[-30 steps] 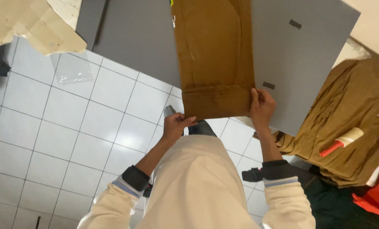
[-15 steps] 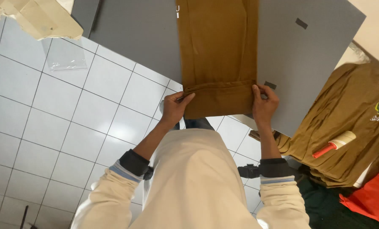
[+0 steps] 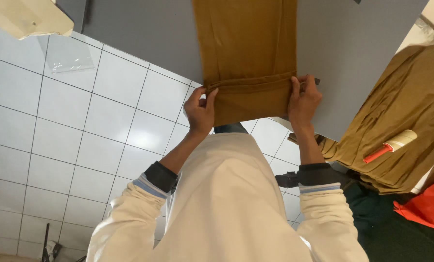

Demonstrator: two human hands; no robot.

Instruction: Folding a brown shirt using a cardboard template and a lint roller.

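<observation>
**Two hands pinch the folded end of a brown garment at the desk edge**

Several things lie around the work. A grey desk [image 3: 362, 58] fills the top of the view, and its near edge runs slantwise above a white tiled floor [image 3: 56, 140]. To the right, partly under the desk edge, sits a heap of brown clothes [image 3: 401, 106], with a lint roller [image 3: 391, 145] lying on top, its handle red and its head pale. An orange-red bag or cloth [image 3: 428, 206] shows at the lower right corner, beside something dark green. On the floor at upper left lies a clear plastic sleeve [image 3: 71, 56], and a cream-coloured sheet [image 3: 30, 17] pokes in from the top left corner. The person's cream top fills the lower middle and hides the floor just below the desk.

The brown garment [image 3: 248, 53] lies flat along the desk, running away from the person, with its near end folded into a band that overhangs the desk edge. The left hand [image 3: 201, 110] grips the left corner of that fold, fingers curled over the top and thumb beneath. The right hand [image 3: 303, 99] clasps the right corner in like manner, fingers bent over the fold. Both hands are at the same height, one at each end of the band, touching the cloth.
</observation>
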